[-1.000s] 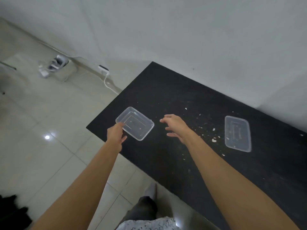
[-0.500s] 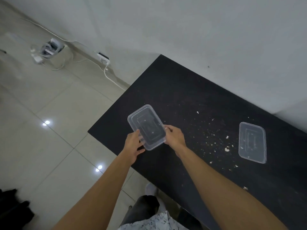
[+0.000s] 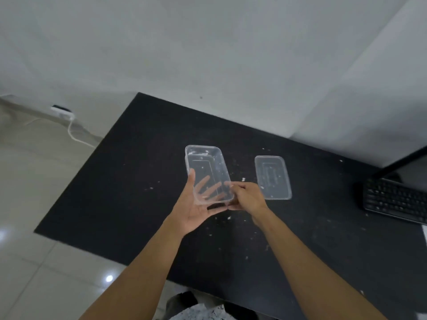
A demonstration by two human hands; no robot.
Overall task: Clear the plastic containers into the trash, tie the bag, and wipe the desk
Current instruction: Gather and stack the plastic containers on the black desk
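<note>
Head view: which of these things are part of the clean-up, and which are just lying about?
Part of the job: clear container held by left hand and right hand; second clear container lying on the desk; crumbs scattered on it.
Just lying about: black keyboard at the desk's right end; white cable and socket by the wall.
</note>
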